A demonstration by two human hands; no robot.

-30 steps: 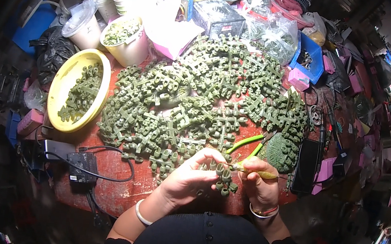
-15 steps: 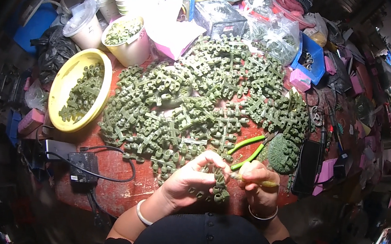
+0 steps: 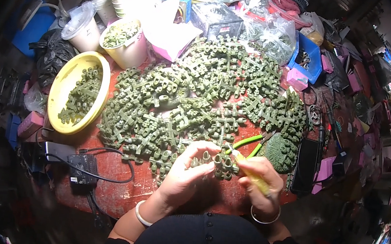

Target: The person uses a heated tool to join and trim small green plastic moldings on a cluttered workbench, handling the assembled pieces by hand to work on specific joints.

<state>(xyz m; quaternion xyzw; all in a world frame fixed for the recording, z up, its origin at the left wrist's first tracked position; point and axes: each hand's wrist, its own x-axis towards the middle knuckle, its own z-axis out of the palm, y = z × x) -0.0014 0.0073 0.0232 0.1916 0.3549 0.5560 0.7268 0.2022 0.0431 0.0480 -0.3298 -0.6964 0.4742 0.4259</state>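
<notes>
My left hand [image 3: 180, 177] is curled around a dark green moulded piece [image 3: 223, 166] with rows of small tube-like cups, keeping it just above the red table. My right hand [image 3: 267, 177] grips a slim yellow-handled tool [image 3: 257, 176], whose narrow tip points at the piece's right end. Whether the tip touches it I cannot tell. Beyond my hands lies a broad heap of similar green moulded pieces [image 3: 178, 103]. Pliers [image 3: 248, 141] with bright green handles rest just beyond my right hand, beside a textured green oval pad [image 3: 277, 151].
A yellow bowl [image 3: 103, 91] with more green pieces stands left. Behind are white buckets [image 3: 130, 53], plastic bags [image 3: 276, 37] and a blue bin [image 3: 315, 68]. A black power adapter [image 3: 83, 169] with cables sits at the near left, a dark phone-like slab [image 3: 305, 165] at right.
The green piece has been raised and turned from hanging down to lying more level. My right hand has turned, and the yellow tool now slants with its tip pointing up and left.
</notes>
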